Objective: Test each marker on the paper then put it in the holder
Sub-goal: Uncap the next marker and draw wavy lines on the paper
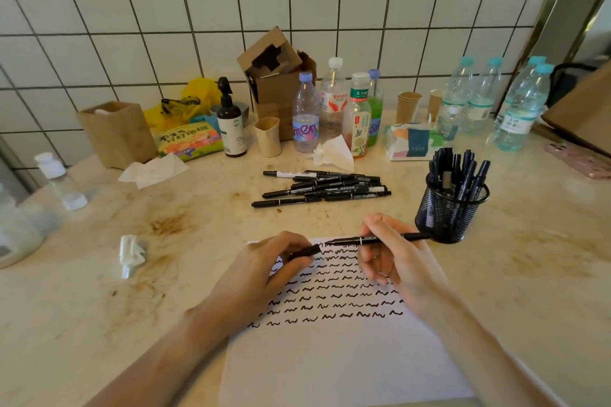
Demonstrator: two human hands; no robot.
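paper (330, 357) | right hand (393, 254) grips marker (347, 240) | left hand (264, 264) pinches cap (305, 251)

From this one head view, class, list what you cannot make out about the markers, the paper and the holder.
- Paper: the two hands cover part of the squiggle rows, and the bottom frame edge cuts off its near end.
- Marker in the right hand: whether its tip touches the paper; too fine.
- Cap: partly hidden by the left hand.
- Holder: marker count; they overlap.
- Marker pile: label print too small.
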